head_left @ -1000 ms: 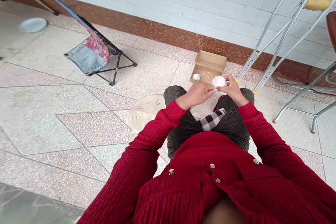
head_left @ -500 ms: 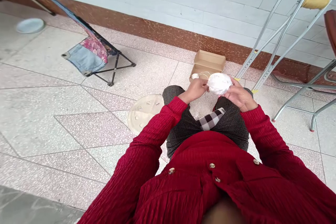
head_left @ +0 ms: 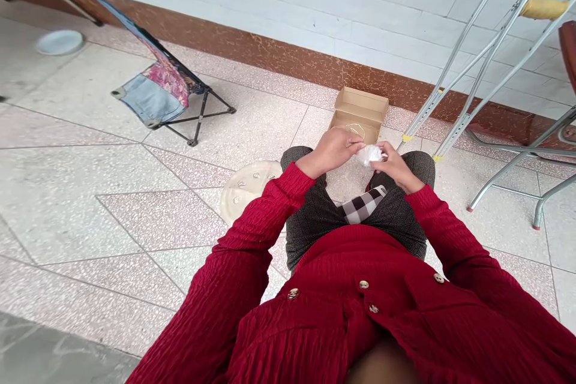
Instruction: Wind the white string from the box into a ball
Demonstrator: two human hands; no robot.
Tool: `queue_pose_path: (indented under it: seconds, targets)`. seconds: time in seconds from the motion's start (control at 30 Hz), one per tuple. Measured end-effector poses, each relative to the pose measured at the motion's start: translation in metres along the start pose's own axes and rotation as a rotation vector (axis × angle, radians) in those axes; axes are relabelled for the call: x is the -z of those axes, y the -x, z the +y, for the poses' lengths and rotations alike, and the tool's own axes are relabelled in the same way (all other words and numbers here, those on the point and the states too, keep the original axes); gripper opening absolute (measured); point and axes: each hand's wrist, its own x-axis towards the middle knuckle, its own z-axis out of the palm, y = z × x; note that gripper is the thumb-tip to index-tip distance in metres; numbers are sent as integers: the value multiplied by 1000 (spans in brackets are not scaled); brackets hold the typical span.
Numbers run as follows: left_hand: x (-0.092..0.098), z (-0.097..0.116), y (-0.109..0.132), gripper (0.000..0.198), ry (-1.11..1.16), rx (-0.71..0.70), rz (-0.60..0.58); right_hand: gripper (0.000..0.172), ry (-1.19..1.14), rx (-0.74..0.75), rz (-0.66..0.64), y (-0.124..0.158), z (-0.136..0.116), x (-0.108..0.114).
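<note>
Between my knees I hold a small white crumpled bundle (head_left: 370, 156), soft-looking and bunched up; its exact kind is unclear. My left hand (head_left: 333, 149) pinches at its left edge, thumb and fingers together. From the other side, my right hand (head_left: 392, 167) grips it with curled fingers. Just beyond stands an open cardboard box (head_left: 360, 113) with its lid raised. A thin white cord (head_left: 357, 128) loops inside the box, and my left hand covers part of the box's front.
A round beige mat or lid (head_left: 240, 192) with small marks lies left of my knee. A folding chair (head_left: 155, 96) stands farther left, near a pale round plate (head_left: 60, 42). Metal crutches (head_left: 472, 72) lean on the wall, beside a metal-legged chair (head_left: 517, 177).
The white bundle has become smaller and more gathered between my hands. My right hand has moved left and closed round it. My left hand now hides the white item in the box.
</note>
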Motion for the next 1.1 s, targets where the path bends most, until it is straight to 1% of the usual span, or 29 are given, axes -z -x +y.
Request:
queue_pose_path:
  seconds: [0.07, 0.13, 0.2, 0.27, 0.33, 0.43, 0.47, 0.53, 0.63, 0.7, 0.73, 0.8, 0.83, 0.87, 0.9, 0.93, 1.0, 1.03, 1.1]
  targets:
    - [-1, -5, -7, 26, 32, -13, 14, 51, -183, -64, -163, 13, -4, -9]
    - [-5, -8, -11, 27, 135, -2, -1, 52, -335, -107, -245, 22, -13, -11]
    - [-10, -12, -14, 31, 238, 32, 3, 54, -447, -111, -256, 27, -24, -5]
    - [-14, -17, -15, 33, 286, 65, 26, 59, -510, -79, -242, 30, -36, 3]
    - [-20, -23, -15, 33, 285, 87, 23, 66, -524, -26, -244, 32, -50, 11]
    - [-30, -28, -11, 34, 292, 113, -27, 77, -485, 65, -239, 33, -72, 18]
    - [-34, -27, -8, 34, 307, 117, -48, 77, -455, 97, -221, 33, -78, 19]
    - [-43, -22, -1, 35, 350, 117, -109, 72, -359, 157, -149, 28, -86, 23]
    - [-50, -8, 11, 35, 399, 121, -264, 61, -115, 236, 41, 14, -85, 32]
    - [-48, 2, 18, 36, 408, 120, -346, 60, 86, 282, 180, 2, -74, 38]
    - [-45, 7, 20, 37, 405, 115, -365, 60, 187, 295, 239, -3, -66, 40]
    - [-34, 14, 21, 37, 365, 93, -361, 61, 370, 284, 321, -9, -48, 39]
    - [-28, 16, 20, 36, 322, 79, -339, 61, 434, 255, 333, -10, -39, 35]
    - [-22, 17, 17, 34, 267, 61, -309, 61, 458, 212, 312, -9, -30, 31]
    - [-15, 17, 14, 33, 207, 41, -274, 60, 432, 157, 257, -7, -23, 25]
    - [-9, 16, 11, 31, 151, 21, -233, 59, 357, 95, 174, -4, -17, 19]
    - [-1, 11, 3, 28, 74, -13, -144, 56, 102, -28, -13, 5, -11, 8]
    - [2, 8, 0, 27, 54, -25, -101, 56, -39, -77, -86, 9, -10, 4]
    - [5, 1, -6, 26, 36, -40, -35, 56, -267, -138, -178, 17, -13, 0]
